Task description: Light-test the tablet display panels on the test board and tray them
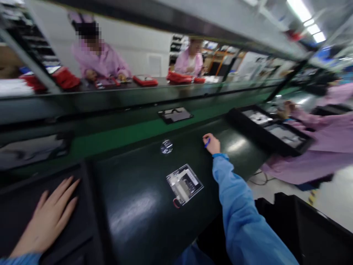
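Note:
My left hand (51, 217) lies flat, fingers stretched out, on a black tray (88, 206) at the left. Over the dark green bench at the right, my right hand (213, 143) is closed on a small blue stick-like object (207, 142); its exact kind is hard to make out. Between my hands lies a flat square electronic module (184, 185) with a pale board and a short red wire at its lower corner. Beyond the module sits a small round clear dish (166, 147), nearer to my right hand than to my left.
A green conveyor belt (116, 138) runs behind the bench, carrying a flat panel (175, 115). Black trays with parts (275, 129) stand at the right, beside a co-worker in a pink sleeve (303, 114). Two more people work across the line near red pouches (179, 77).

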Motion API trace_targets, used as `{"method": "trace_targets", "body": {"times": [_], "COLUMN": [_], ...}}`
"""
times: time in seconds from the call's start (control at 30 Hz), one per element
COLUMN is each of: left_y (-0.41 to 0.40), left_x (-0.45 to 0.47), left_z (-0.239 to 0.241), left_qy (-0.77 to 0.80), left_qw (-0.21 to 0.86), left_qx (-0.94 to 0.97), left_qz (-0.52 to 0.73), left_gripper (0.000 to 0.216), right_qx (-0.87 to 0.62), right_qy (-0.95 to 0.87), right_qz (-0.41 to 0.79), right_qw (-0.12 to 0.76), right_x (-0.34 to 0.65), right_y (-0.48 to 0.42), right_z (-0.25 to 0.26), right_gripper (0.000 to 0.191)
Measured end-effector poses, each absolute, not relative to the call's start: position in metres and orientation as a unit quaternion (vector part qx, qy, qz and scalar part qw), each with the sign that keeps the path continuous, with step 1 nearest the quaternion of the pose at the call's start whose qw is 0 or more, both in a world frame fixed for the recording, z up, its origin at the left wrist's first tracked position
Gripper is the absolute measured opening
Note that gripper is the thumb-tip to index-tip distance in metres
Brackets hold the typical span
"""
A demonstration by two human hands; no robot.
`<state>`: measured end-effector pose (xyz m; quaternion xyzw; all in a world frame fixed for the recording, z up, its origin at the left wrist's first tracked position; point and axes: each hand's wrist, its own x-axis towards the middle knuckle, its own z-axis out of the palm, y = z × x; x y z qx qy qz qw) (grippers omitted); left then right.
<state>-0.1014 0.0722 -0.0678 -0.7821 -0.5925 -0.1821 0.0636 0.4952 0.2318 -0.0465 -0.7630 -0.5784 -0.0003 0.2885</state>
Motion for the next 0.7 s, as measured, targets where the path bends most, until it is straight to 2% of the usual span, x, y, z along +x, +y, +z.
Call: {"method": "trace_targets", "body": {"times": [0.17,0.5,0.7], "left_y": [0.066,0.072,0.041], "left_x": [-0.107,-0.106,-0.107], "left_z": [-0.067,-0.078,-0.007], "left_qy": [-0.61,-0.613,-0.65], "left_qw": [0.027,-0.006,-0.213], "left_qx": [-0.776,-0.759,-0.671], "left_qz": [-0.156,-0.218,-0.284], "left_gripper": [0.062,0.058,0.044], "right_qx": [-0.76,-0.755,-0.759], "right_qy": [-0.583,-0.592,-0.59], "right_qz": [0.004,-0.017,-0.002], "right_qw": [0.287,0.28,0.275], "right_x": [0.502,0.505,0.504], "right_y": [0.246,0.241,0.245], "right_z": [-0.048,-0.05,-0.046], "right_gripper": [0.017,0.017,0.018]}}
